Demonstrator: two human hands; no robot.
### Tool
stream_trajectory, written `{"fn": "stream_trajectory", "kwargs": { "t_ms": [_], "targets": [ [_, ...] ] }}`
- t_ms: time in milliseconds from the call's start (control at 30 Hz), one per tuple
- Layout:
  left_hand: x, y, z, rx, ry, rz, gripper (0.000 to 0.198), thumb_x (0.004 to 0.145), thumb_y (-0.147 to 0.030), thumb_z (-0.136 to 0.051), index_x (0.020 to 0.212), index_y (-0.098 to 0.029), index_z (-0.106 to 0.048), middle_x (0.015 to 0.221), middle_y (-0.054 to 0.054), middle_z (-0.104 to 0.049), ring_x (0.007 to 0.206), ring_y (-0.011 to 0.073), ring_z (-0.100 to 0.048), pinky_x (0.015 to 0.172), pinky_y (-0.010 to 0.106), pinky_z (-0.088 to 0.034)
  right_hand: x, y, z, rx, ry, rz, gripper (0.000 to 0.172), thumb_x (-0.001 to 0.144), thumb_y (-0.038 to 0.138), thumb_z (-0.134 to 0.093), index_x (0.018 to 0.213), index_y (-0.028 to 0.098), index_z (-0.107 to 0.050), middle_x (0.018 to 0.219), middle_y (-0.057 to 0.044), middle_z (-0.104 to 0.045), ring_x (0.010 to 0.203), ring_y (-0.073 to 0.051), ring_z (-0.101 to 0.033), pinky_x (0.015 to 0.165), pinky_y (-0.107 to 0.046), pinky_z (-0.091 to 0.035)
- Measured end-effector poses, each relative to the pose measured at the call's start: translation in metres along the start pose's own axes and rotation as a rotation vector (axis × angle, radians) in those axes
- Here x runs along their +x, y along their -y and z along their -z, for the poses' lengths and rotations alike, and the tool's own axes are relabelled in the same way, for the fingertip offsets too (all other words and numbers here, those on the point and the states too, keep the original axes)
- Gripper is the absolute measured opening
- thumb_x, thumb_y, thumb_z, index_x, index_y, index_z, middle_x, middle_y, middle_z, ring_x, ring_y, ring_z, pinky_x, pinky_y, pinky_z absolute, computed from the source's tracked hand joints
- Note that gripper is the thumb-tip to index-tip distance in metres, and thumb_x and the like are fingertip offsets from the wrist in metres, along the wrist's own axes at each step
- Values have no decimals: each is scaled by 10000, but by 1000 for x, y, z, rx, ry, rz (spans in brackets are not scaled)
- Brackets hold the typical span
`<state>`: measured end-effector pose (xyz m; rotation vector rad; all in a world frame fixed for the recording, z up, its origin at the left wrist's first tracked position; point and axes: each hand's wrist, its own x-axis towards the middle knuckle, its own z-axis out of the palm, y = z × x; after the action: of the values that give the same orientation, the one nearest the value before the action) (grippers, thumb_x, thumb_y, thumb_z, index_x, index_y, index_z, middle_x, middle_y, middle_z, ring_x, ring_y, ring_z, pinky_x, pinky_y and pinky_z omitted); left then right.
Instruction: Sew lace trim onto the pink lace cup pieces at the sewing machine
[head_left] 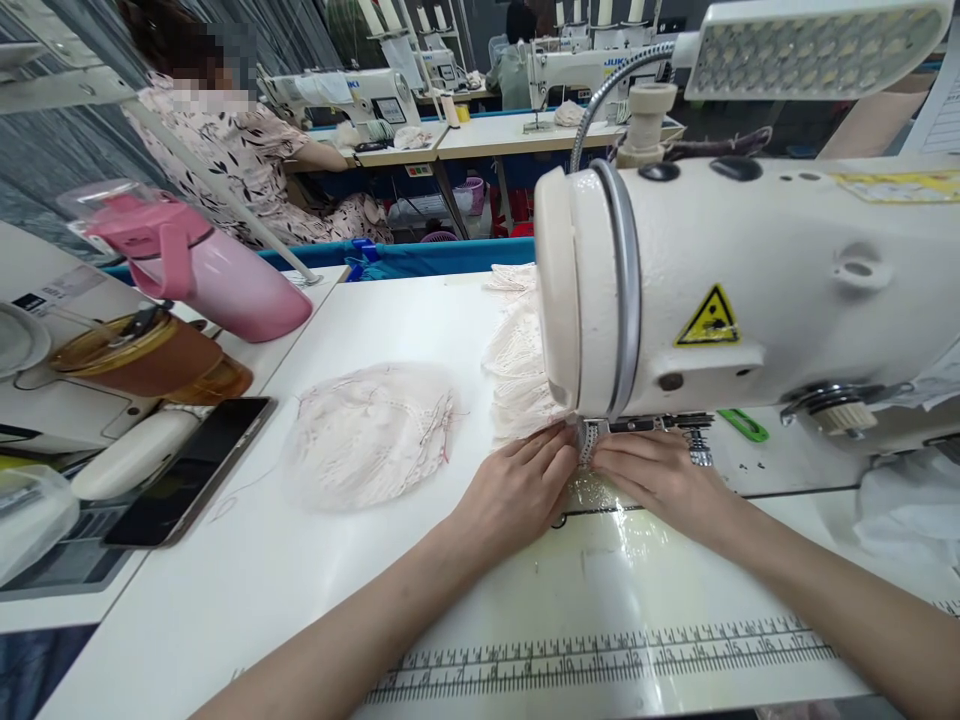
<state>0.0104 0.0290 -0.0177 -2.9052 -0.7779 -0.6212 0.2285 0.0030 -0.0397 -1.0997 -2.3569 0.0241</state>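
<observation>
A cream sewing machine [750, 290] fills the right of the view. Both my hands meet under its head at the needle area. My left hand [521, 485] lies on pale lace fabric [517, 380], fingers pressed together on its edge. My right hand [652, 475] rests beside it with fingers closed on a narrow white strip [591, 440] by the presser foot. The needle itself is hidden behind the machine head. A stack of pale pink lace pieces [371, 430] lies on the white table [300, 580] to the left of my left hand.
A pink flask [202, 265] lies tipped at the left, above a brown cup [142, 355] and a dark phone [191, 470]. A measuring tape strip [600, 660] runs along the front edge. A green tool [742, 425] lies under the machine. Another person [240, 140] sews behind.
</observation>
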Motion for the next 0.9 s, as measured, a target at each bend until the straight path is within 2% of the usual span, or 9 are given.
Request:
{"fn": "stream_trajectory", "kwargs": {
  "t_ms": [200, 333, 467, 567, 700, 767, 900],
  "targets": [
    [0, -1, -1, 42, 22, -20, 308, 923, -151, -409, 1191, -64, -534, 1207, 155, -632, 1146, 246, -595, 989, 412, -509, 6, 3, 9, -63, -27, -3, 257, 933, 131, -444, 976, 227, -678, 966, -9, -711, 849, -140, -656, 758, -285, -519],
    [-2, -2, -1, 49, 28, -27, 349, 923, -190, -428, 1237, -84, -539, 1227, 141, -624, 1156, 252, -588, 986, 423, -508, 12, 6, 17, -65, -56, -17, 310, 945, 142, -405, 875, 235, -693, 850, 4, -715, 776, -138, -652, 673, -286, -491],
    [-1, -3, -1, 51, 17, -38, 351, 926, -215, -435, 1234, -108, -566, 1229, 117, -628, 1160, 251, -585, 994, 430, -499, 11, 5, 15, -26, -76, -83, 301, 953, 202, -407, 910, 255, -700, 846, -1, -715, 784, -153, -650, 666, -297, -501],
    [0, -3, -2, 60, 9, -50, 352, 928, -226, -438, 1230, -109, -575, 1238, 107, -625, 1153, 253, -589, 989, 431, -504, 8, 4, 14, 18, -62, -174, 261, 940, 234, -448, 999, 304, -692, 904, 5, -717, 805, -161, -653, 726, -319, -533],
    [1, -3, -2, 65, -3, -44, 341, 929, -227, -443, 1209, -101, -591, 1222, 110, -634, 1138, 254, -598, 981, 425, -509, 4, 2, 13, 67, -34, -214, 275, 934, 265, -456, 1086, 366, -662, 994, 16, -707, 880, -176, -658, 799, -357, -551],
    [1, -3, -2, 68, 5, -37, 335, 933, -232, -439, 1204, -108, -594, 1215, 106, -638, 1144, 253, -594, 978, 425, -509, 2, 0, 9, 65, -35, -239, 272, 936, 277, -454, 1064, 379, -671, 1009, 13, -702, 908, -187, -656, 812, -376, -552],
    [2, -1, -4, 58, 23, -25, 342, 935, -246, -431, 1204, -114, -597, 1212, 105, -639, 1154, 253, -587, 987, 426, -500, -3, -5, -4, 56, -127, -376, 218, 921, 353, -494, 981, 372, -703, 1050, -1, -688, 1014, -228, -630, 893, -447, -522]
  ]
}}
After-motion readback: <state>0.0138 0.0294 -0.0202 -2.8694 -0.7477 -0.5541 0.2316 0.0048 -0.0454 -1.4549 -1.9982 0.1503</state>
